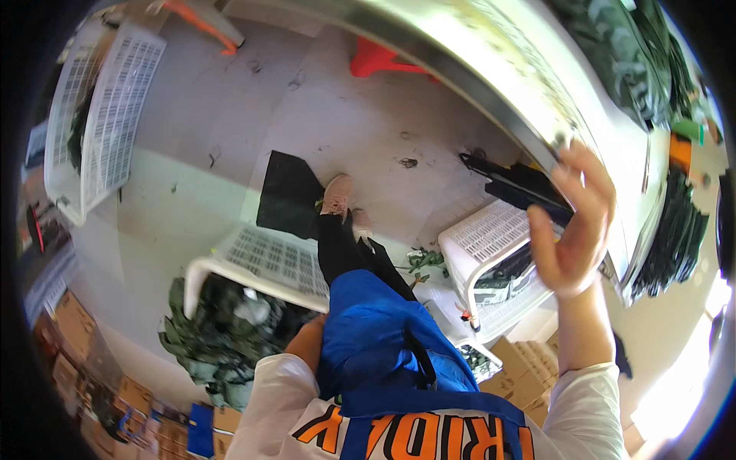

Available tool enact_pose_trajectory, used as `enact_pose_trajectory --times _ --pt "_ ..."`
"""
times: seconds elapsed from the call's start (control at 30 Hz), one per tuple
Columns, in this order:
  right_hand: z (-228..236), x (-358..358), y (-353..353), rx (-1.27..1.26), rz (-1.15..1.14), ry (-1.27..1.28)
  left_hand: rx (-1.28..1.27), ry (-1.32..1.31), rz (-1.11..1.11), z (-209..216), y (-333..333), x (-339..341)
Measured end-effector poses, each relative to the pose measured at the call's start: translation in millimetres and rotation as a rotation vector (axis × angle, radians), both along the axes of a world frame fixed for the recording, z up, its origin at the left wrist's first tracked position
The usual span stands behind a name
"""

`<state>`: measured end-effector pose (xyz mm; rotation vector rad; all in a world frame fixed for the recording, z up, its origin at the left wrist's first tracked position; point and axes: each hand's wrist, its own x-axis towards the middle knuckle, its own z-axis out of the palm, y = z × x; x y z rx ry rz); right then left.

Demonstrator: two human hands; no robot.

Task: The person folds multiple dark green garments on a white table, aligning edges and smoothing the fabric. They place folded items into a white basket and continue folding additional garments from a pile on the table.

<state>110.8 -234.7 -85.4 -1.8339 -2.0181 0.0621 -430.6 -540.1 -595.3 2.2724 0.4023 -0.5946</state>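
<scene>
My right hand (579, 218) is raised beside the edge of a brightly lit white worktop (506, 57). Its thumb stands away from the curved fingers, and I see nothing held in it. The fingertips reach close to the worktop's rim; whether they touch it I cannot tell. Low on my left side, my left hand (309, 337) is by the end of a white plastic basket (272, 257), its fingers hidden. Crumpled dark green pieces (222, 333) fill that basket and bulge over it.
A second white basket (491, 226) stands under the worktop, with dark pieces inside. White baskets (123, 115) stand far left. A black sheet (287, 195) lies on the floor by my shoe (337, 195). A red stool (379, 57) is beyond. Dark stacked pieces (675, 238) lie right; cartons (529, 368) sit behind.
</scene>
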Motion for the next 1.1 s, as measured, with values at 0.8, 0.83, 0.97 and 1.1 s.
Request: enact_pose_trajectory --times 0.8,0.83,0.97,1.1 --pt "-341.0 -110.9 -591.4 -0.222 -2.176 1.496 -0.669 0.312 0.192 117.0 103.4 392.1" --pt "-344.4 -103.4 -600.0 -0.158 -2.221 1.413 -0.710 0.359 0.225 121.4 71.9 407.5" --pt "-360.7 -89.0 -660.9 -0.223 -2.528 0.997 -0.992 0.546 0.528 145.6 -58.8 454.7" --pt "-379.3 -138.7 -723.1 -0.929 -2.323 0.369 -1.303 0.521 0.877 113.9 -174.4 476.2"
